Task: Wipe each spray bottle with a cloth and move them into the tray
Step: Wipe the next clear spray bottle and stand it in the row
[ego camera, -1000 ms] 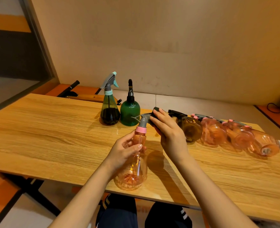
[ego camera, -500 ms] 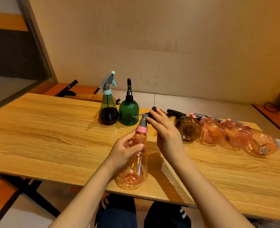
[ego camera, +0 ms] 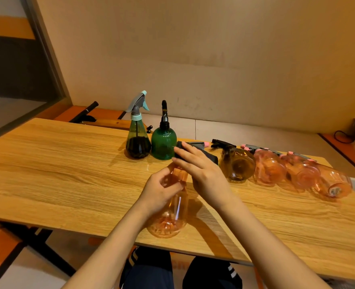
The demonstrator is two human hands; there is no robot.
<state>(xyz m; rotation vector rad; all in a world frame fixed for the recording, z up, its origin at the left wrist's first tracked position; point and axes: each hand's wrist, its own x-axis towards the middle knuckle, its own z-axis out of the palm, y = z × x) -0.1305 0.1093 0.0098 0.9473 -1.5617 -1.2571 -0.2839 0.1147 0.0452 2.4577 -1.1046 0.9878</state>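
Left hand [ego camera: 161,191] grips a pink spray bottle [ego camera: 169,213]; right hand [ego camera: 201,174] presses a dark cloth [ego camera: 179,148] around its top. Two green bottles stand, apparently four lie behind.

No legible text or label shows, perhaps owing to blur.

A clear orange-pink plastic spray bottle [ego camera: 170,209] is held tilted above the wooden table's near edge, its neck under a dark cloth [ego camera: 195,154]. Behind it stand a teal-capped bottle of dark liquid [ego camera: 138,135] and a green bottle [ego camera: 163,142]. An amber bottle [ego camera: 238,164] and three pink bottles [ego camera: 301,173] lie on their sides in a row to the right.
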